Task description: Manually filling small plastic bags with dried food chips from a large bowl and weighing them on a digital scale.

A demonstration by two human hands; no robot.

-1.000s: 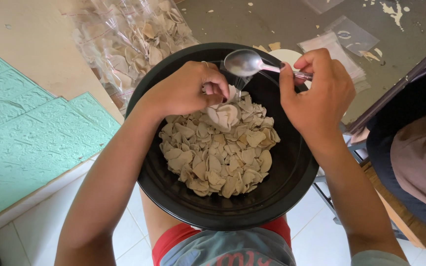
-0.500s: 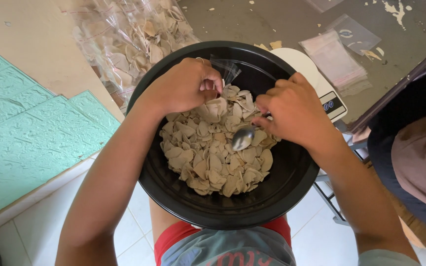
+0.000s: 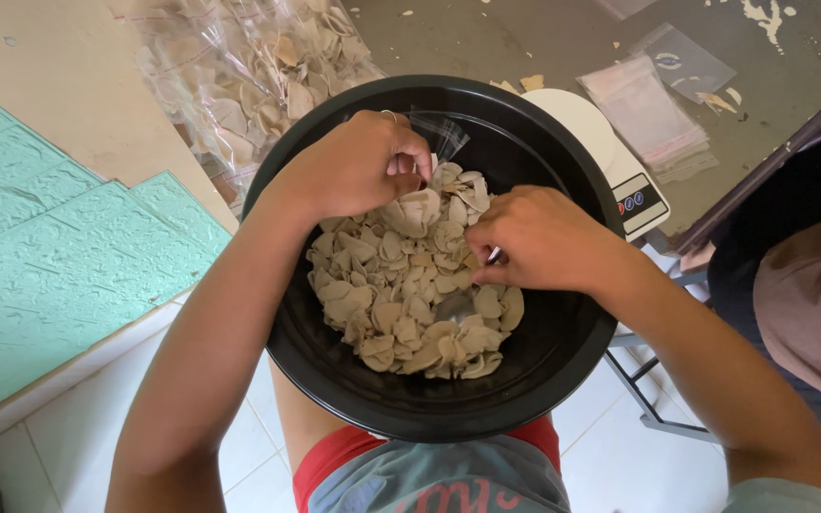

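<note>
A wide black bowl (image 3: 334,385) rests on my lap, holding a heap of thin beige chips (image 3: 396,285). At the heap's far edge my left hand (image 3: 358,166) pinches a small clear plastic bag (image 3: 441,135), with some chips under the fingers. My right hand (image 3: 534,237) is closed around the handle of a metal spoon (image 3: 455,306). The spoon's bowl is pushed down among the chips near the middle, and its handle is hidden inside my fist.
Filled clear bags of chips (image 3: 258,66) lie piled beyond the bowl. A white digital scale (image 3: 605,157) and a stack of empty clear bags (image 3: 648,109) sit to the right. A teal textured panel (image 3: 49,256) lies left. Another person (image 3: 810,285) sits at the right edge.
My right hand brought the spoon down from the bag's mouth into the heap of chips. My left hand stayed at the bowl's far side with the bag.
</note>
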